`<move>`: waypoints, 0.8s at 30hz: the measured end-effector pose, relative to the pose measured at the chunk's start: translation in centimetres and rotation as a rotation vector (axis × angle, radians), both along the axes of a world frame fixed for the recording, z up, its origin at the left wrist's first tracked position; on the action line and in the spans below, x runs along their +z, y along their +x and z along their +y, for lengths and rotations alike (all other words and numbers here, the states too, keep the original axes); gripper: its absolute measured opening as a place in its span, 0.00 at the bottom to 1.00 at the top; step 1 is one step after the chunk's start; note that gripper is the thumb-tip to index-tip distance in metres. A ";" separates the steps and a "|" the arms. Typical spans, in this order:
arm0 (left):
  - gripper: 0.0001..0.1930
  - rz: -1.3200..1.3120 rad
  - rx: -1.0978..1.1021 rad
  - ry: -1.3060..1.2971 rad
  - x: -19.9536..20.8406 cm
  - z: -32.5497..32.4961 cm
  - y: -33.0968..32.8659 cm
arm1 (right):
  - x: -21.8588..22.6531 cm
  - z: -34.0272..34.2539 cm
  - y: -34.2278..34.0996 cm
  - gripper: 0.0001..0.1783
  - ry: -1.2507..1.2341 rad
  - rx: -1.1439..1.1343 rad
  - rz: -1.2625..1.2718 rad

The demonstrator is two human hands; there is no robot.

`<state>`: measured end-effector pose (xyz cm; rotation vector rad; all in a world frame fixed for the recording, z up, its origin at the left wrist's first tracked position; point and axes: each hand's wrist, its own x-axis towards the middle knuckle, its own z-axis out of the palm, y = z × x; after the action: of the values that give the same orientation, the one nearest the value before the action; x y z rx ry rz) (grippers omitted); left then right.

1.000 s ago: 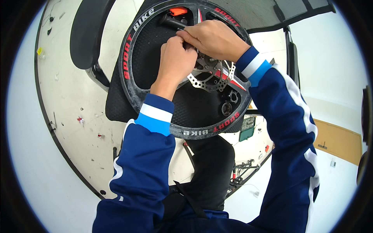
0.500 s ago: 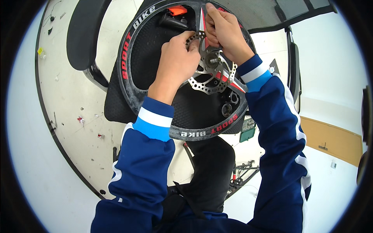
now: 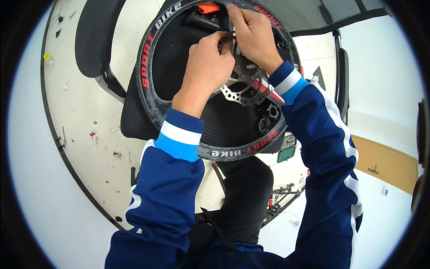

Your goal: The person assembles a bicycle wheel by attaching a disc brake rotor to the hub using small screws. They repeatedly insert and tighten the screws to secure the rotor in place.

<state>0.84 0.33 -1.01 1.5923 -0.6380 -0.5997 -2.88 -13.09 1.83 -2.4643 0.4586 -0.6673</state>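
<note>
Brake disc (image 3: 242, 69) partly beneath left grip (image 3: 207, 65)

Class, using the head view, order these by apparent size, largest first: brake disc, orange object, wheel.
1. Wheel
2. Brake disc, partly covered
3. Orange object

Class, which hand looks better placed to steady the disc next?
Likely the left hand: its fingers are on the disc's upper-left rim, whereas the right hand is curled farther up, its contact unclear.
</note>
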 end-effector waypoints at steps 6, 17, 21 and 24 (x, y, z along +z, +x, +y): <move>0.17 0.015 -0.024 0.016 0.5 0.1 0.0 | 0.9 -0.4 -0.2 0.25 -0.006 0.017 0.061; 0.16 0.043 -0.019 0.019 0.4 0.1 0.1 | 1.2 0.2 0.1 0.28 0.085 0.008 0.108; 0.16 -0.004 -0.013 0.012 0.2 0.1 0.1 | 1.6 0.3 0.1 0.28 0.181 -0.021 0.134; 0.16 0.024 -0.008 -0.003 0.3 0.0 0.0 | 1.2 0.2 0.0 0.28 0.162 -0.026 0.082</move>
<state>0.82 0.36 -0.73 1.5786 -0.6269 -0.6224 -2.89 -12.93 3.04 -2.3418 0.5547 -0.5196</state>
